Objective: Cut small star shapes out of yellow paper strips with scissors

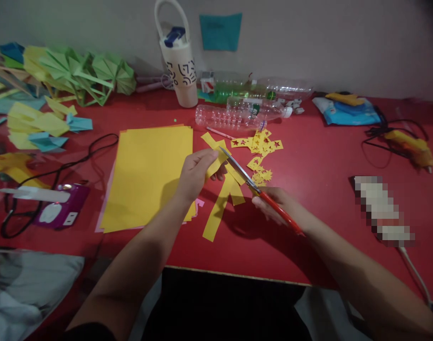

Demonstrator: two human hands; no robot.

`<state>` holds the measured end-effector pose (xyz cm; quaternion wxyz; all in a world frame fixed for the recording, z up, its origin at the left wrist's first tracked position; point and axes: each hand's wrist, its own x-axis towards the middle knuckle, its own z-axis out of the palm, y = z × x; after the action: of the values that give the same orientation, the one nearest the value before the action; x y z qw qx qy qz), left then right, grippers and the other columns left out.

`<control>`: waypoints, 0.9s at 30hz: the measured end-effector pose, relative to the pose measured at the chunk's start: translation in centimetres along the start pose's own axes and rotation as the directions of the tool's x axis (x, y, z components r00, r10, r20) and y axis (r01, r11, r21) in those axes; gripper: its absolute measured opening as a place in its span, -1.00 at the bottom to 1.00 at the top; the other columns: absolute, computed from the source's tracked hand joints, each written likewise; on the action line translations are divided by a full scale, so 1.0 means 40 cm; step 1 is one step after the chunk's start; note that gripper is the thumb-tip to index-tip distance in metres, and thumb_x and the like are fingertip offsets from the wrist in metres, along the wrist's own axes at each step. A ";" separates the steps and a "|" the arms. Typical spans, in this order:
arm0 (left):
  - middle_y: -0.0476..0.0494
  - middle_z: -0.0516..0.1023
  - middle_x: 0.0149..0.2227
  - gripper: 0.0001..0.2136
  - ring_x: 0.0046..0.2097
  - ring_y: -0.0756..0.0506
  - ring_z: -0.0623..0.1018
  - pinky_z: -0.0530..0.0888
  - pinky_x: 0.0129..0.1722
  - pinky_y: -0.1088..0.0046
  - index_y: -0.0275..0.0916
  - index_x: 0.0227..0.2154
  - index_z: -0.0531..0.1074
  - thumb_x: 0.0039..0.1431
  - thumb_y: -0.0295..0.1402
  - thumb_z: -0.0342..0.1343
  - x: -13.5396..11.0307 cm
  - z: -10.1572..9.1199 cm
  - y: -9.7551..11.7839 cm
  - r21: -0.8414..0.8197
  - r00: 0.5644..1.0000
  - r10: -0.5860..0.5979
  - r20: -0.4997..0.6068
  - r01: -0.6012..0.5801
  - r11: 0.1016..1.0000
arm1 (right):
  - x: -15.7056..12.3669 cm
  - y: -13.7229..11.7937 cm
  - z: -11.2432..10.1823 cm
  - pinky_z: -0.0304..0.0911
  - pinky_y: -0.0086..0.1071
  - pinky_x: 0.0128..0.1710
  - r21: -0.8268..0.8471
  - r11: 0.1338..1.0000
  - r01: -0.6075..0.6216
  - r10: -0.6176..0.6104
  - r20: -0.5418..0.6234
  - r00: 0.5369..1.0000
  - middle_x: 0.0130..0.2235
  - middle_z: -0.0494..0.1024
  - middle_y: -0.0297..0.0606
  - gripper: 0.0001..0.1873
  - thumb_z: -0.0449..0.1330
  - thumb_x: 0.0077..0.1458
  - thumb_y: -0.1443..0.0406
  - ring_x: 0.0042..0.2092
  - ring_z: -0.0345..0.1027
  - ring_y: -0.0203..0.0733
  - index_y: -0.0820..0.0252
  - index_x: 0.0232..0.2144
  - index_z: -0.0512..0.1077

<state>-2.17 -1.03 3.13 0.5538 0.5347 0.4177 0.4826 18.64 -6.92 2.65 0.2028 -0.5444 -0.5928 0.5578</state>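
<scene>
Between the thumb and fingers of my left hand [197, 173] is a small yellow paper piece [215, 163]. My right hand [273, 203] grips red-handled scissors [239, 169], their blades pointing up and left to the edge of that paper. Whether the blades are cutting into it I cannot tell. Below the hands, yellow paper strips [217, 210] lie loose on the red table. Just beyond the scissors are yellow scraps with star-shaped holes [262, 142] and a little heap of cut yellow stars [262, 177].
A stack of yellow sheets [148, 175] lies left of my hands. Plastic bottles [234, 117] and a white tumbler [181, 71] line the back. Folded paper shapes [81, 76] and a purple box [62, 206] are at left; a glue gun [410, 144] and blurred-out object [380, 206] are at right.
</scene>
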 end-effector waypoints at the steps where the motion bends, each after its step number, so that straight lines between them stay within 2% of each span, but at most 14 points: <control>1: -0.01 0.44 -0.60 -0.74 -0.53 0.05 0.44 0.37 -0.47 0.50 -0.25 -0.60 0.42 0.13 -0.26 0.06 0.003 -0.003 -0.001 0.025 0.999 0.041 -0.024 -0.041 0.999 | -0.001 -0.002 0.000 0.03 -0.44 -0.68 -0.001 1.000 -0.008 0.008 0.000 1.000 -0.69 0.15 -0.52 -0.40 0.23 -0.08 -0.24 -0.66 0.09 -0.38 0.09 -0.60 0.17; 3: 0.02 0.42 -0.57 -0.82 -0.49 0.06 0.40 0.36 -0.42 0.51 -0.24 -0.60 0.42 0.05 -0.30 0.13 0.010 -0.008 -0.005 0.054 0.990 0.103 -0.093 -0.098 0.994 | -0.002 -0.004 -0.001 0.03 -0.44 -0.67 -0.008 1.000 -0.020 0.020 0.002 1.000 -0.69 0.15 -0.53 -0.39 0.23 -0.10 -0.25 -0.66 0.09 -0.38 0.09 -0.60 0.17; 5: 0.06 0.36 -0.58 -0.87 -0.50 0.07 0.32 0.30 -0.45 0.52 -0.23 -0.59 0.41 -0.03 -0.33 0.20 0.013 -0.010 -0.012 0.041 0.985 0.116 -0.130 -0.112 0.993 | 0.000 -0.001 -0.002 0.03 -0.44 -0.67 -0.014 1.000 -0.020 0.020 0.002 1.000 -0.68 0.18 -0.52 -0.38 0.24 -0.11 -0.25 -0.67 0.09 -0.39 0.10 -0.60 0.17; 9: 0.05 0.32 -0.58 -0.84 -0.48 0.06 0.31 0.28 -0.44 0.50 -0.24 -0.63 0.38 -0.06 -0.34 0.21 0.011 -0.005 -0.024 -0.008 0.992 0.092 -0.086 -0.093 0.996 | 0.006 0.015 -0.001 0.01 -0.46 -0.71 0.007 1.000 -0.003 0.002 0.026 1.000 -0.70 0.23 -0.51 -0.38 0.21 -0.10 -0.28 -0.70 0.06 -0.42 0.10 -0.58 0.18; 16: 0.05 0.27 -0.60 -0.79 -0.49 0.06 0.28 0.28 -0.46 0.51 -0.23 -0.65 0.35 -0.01 -0.30 0.19 0.005 0.008 -0.024 -0.035 0.990 0.129 -0.065 -0.131 0.991 | 0.009 0.044 0.007 0.18 -0.43 -0.63 0.084 0.993 0.077 -0.085 0.104 0.991 -0.74 0.14 -0.59 -0.34 0.08 -0.02 -0.34 -0.72 0.02 -0.44 0.09 -0.57 0.17; 23: 0.04 0.21 -0.61 -0.74 -0.50 0.05 0.23 0.22 -0.48 0.49 -0.23 -0.66 0.30 0.02 -0.29 0.19 0.001 0.004 -0.017 0.023 0.983 0.173 -0.056 -0.172 0.985 | 0.004 0.026 0.012 0.06 -0.45 -0.66 0.100 0.988 0.121 -0.133 0.124 0.983 -0.70 0.17 -0.53 -0.36 0.10 0.01 -0.30 -0.67 0.08 -0.42 0.09 -0.60 0.14; 27: 0.04 0.21 -0.61 -0.74 -0.49 0.05 0.23 0.22 -0.47 0.47 -0.23 -0.67 0.28 0.03 -0.30 0.18 -0.002 0.001 -0.015 0.047 0.981 0.187 -0.048 -0.184 0.982 | 0.002 0.021 0.010 0.08 -0.44 -0.63 0.101 0.981 0.163 -0.175 0.125 0.976 -0.64 0.19 -0.50 -0.38 0.11 0.04 -0.27 -0.63 0.09 -0.42 0.10 -0.58 0.15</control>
<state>-2.10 -1.08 2.51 0.4840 0.5701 0.3903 0.5370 18.62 -7.19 1.77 0.2338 -0.4436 -0.6235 0.5999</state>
